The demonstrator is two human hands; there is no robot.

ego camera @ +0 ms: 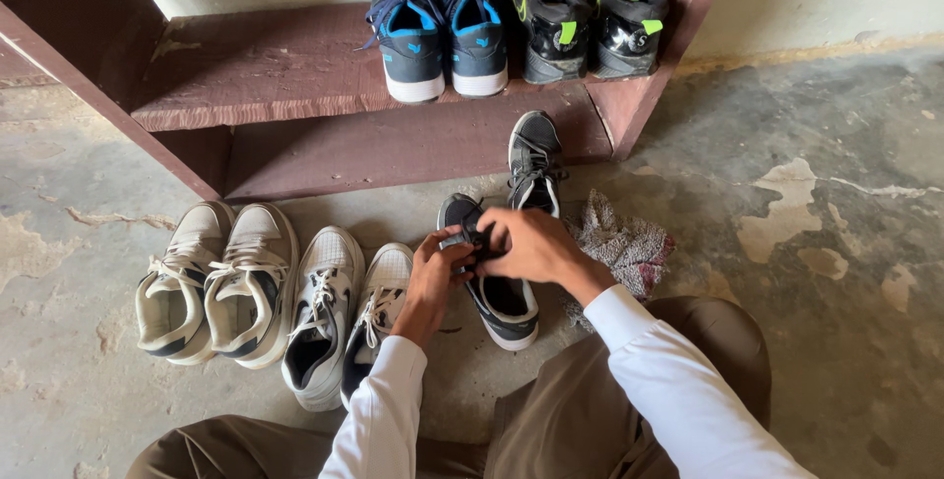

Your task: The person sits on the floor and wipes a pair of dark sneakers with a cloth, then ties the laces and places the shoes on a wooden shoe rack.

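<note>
Black sneaker (pixel 506 304) with white sole sits on the concrete floor (pixel 846 341) near our knees; our left hand (pixel 433 277) and right hand (pixel 531 243) both pinch its laces. Its mate (pixel 534 159) lies just beyond, a rag (pixel 624 238) to the right, white pairs (pixel 251 287) left, a wooden shelf (pixel 295 76) farther off

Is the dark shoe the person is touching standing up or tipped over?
Standing up. The dark shoe sits sole-down on the floor, opening facing up, while the left hand and right hand work at its laces.
</note>
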